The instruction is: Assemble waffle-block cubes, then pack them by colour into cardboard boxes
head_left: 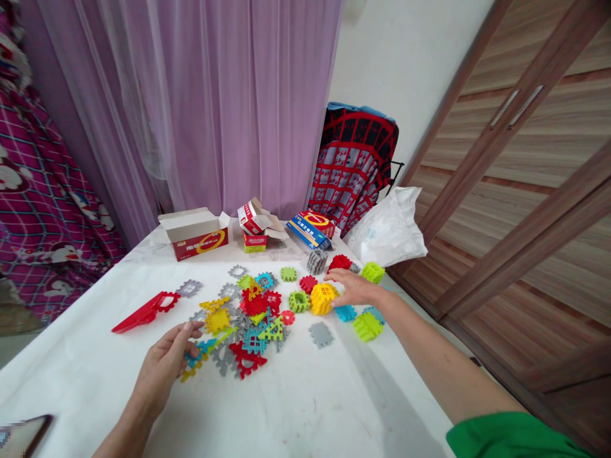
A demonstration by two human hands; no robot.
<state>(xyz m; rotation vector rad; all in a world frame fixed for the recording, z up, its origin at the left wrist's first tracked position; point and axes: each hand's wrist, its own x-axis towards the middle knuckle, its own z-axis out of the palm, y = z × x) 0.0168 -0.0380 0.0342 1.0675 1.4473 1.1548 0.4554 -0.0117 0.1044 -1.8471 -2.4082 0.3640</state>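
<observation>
Colourful notched plastic pieces lie in a loose pile, with a red piece (255, 305) near its middle. My left hand (169, 356) is at the pile's left edge, fingers curled by blue and yellow pieces; whether it grips one is unclear. My right hand (356, 287) reaches over a yellow stack (323, 299), its fingers apart and touching or very near the stack's right side. Beside that stack sit a green stack (299, 301) and a red one (308, 284). A grey piece (320, 334) lies flat in front. Further right is a lime green stack (368, 326).
Along the table's back edge stand an open red box (200, 245), a small open box (252, 219) and a blue box (308, 231). A white bag (389, 229) is at the back right. A long red piece (140, 313) lies left; a phone-like device (23, 436) is front left.
</observation>
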